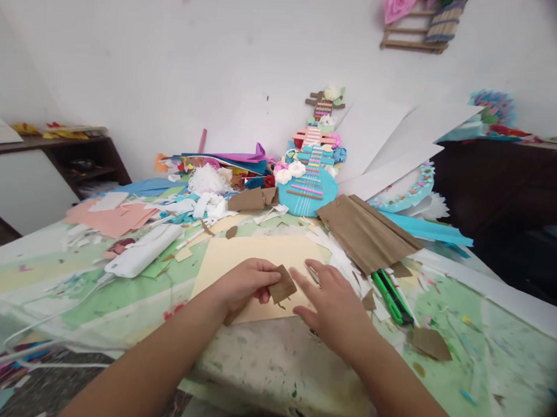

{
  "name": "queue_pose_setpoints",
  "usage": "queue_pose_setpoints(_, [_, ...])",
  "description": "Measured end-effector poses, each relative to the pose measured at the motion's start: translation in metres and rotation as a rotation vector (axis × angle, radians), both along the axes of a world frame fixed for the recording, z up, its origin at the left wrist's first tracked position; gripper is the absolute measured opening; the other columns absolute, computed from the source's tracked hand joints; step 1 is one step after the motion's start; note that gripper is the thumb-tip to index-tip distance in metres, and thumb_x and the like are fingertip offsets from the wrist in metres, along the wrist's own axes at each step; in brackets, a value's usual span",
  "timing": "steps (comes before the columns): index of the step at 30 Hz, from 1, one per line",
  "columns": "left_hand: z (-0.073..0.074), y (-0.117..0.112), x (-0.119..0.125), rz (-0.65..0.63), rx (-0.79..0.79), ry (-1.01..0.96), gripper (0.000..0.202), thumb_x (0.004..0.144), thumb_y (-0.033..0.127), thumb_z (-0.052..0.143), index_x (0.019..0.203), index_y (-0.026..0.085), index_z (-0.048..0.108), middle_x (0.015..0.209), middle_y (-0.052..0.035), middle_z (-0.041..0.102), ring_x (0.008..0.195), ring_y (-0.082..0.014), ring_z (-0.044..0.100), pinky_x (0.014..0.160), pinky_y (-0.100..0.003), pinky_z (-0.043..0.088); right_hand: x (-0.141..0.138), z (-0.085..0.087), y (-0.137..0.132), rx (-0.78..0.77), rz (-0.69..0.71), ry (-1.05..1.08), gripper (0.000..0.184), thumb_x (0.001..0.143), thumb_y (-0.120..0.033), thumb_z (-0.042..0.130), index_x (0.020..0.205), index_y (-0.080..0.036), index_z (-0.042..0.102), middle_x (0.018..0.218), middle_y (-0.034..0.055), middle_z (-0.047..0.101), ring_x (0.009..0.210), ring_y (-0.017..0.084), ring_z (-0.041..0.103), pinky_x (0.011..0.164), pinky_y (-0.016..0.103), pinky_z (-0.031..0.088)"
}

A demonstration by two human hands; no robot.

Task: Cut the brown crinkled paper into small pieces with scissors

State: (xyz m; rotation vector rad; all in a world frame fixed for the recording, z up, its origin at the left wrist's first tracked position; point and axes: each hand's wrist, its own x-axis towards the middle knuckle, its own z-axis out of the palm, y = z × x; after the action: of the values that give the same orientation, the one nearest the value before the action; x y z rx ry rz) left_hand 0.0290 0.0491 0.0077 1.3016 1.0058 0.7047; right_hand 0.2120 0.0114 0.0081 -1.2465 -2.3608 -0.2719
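My left hand (249, 283) pinches a small square of brown paper (282, 286) between thumb and fingers, above a cream sheet (226, 256). Just right of that square, my right hand (332, 299) is open, its fingers apart and pointing toward it. A thin greyish object shows behind the right fingers, mostly hidden, and I cannot make out what it is. Beyond the right hand lies a pleated piece of brown paper (366, 234). A green utility knife (391, 298) rests to the right of that hand, near a brown paper scrap (430, 344).
A white glue gun (145, 249) with a cord lies at left, near pink paper (109, 216). At the back stands a blue round decoration (309, 191) with strings and flowers. Paper scraps surround the work area. A dark cabinet (502, 187) is at right.
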Motion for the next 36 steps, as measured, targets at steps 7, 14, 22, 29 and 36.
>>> queue_pose_setpoints(7, [-0.003,-0.007,0.005,-0.092,-0.062,-0.151,0.023,0.069,0.033,0.055,0.062,0.011,0.059,0.050,-0.0003,0.053,0.043,-0.0071,0.047,0.041,-0.019,0.035,-0.010,-0.002,0.006,0.044,0.316,0.315,0.019,0.076,-0.018,0.049,0.092,-0.022,0.058,0.093,0.0052,0.056,0.087,0.016,0.048,0.078,0.033,0.040])
queue_pose_setpoints(14, [-0.007,-0.009,0.009,0.007,-0.035,-0.072,0.025,0.068,0.034,0.056,0.065,0.011,0.062,0.061,-0.0030,0.056,0.052,-0.0090,0.050,0.047,-0.021,0.042,-0.020,-0.011,0.012,-0.264,0.099,0.760,0.013,0.074,-0.017,0.049,0.068,-0.020,0.060,0.081,0.0038,0.056,0.078,0.014,0.054,0.070,0.028,0.045])
queue_pose_setpoints(22, [-0.007,-0.014,0.009,0.003,0.139,-0.121,0.023,0.074,0.032,0.048,0.080,0.016,0.064,0.087,-0.0051,0.055,0.085,-0.0174,0.049,0.067,-0.029,0.048,-0.027,-0.021,0.014,-0.425,0.014,1.059,0.006,0.068,-0.016,0.051,0.065,-0.019,0.056,0.081,0.0041,0.057,0.075,0.014,0.055,0.063,0.027,0.047])
queue_pose_setpoints(29, [-0.011,-0.014,0.009,-0.046,0.142,-0.072,0.023,0.076,0.032,0.044,0.068,0.014,0.056,0.075,-0.0022,0.050,0.070,-0.0121,0.049,0.060,-0.025,0.044,-0.029,-0.023,0.016,-0.466,0.043,1.170,0.005,0.068,-0.016,0.052,0.064,-0.018,0.052,0.078,0.0025,0.054,0.070,0.012,0.054,0.061,0.026,0.046])
queue_pose_setpoints(36, [-0.015,-0.016,0.008,-0.065,0.230,0.029,0.033,0.079,0.036,0.038,0.054,0.015,0.047,0.057,0.0017,0.042,0.054,-0.0093,0.043,0.053,-0.023,0.037,-0.029,-0.022,0.013,-0.439,0.030,1.186,0.006,0.068,-0.017,0.051,0.063,-0.018,0.051,0.075,0.0019,0.054,0.068,0.012,0.053,0.060,0.025,0.044])
